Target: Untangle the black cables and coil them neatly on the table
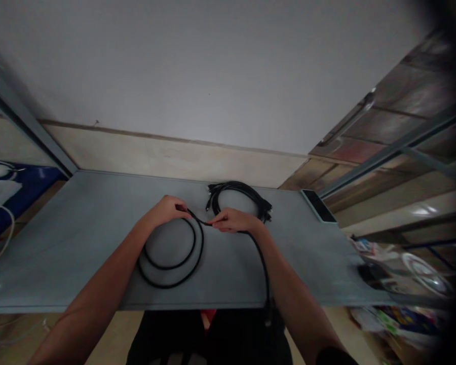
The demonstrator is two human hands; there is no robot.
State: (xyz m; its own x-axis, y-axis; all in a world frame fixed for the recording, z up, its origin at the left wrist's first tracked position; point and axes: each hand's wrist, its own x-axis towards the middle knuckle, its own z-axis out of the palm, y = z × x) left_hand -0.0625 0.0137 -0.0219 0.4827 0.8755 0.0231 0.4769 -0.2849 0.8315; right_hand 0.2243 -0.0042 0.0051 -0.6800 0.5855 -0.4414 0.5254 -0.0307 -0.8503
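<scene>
A black cable (202,242) lies partly looped on the grey table, below and right of my left hand (171,209). That hand is closed on the cable at the top of the loops. My right hand (231,220) pinches the same cable a little further right, with a short stretch of it running between both hands. From the right hand the cable bends down over the table's front edge, its plug end (268,315) hanging there. Just behind my right hand rests a coiled bundle of black cables (238,186) with several plugs showing.
The grey table (79,228) runs along a wall, with metal posts at both sides. A dark-faced phone-like slab (319,206) lies at its back right. Blue material with white things (0,190) sits at far left. Clutter, including a clear container (418,274), stands at right.
</scene>
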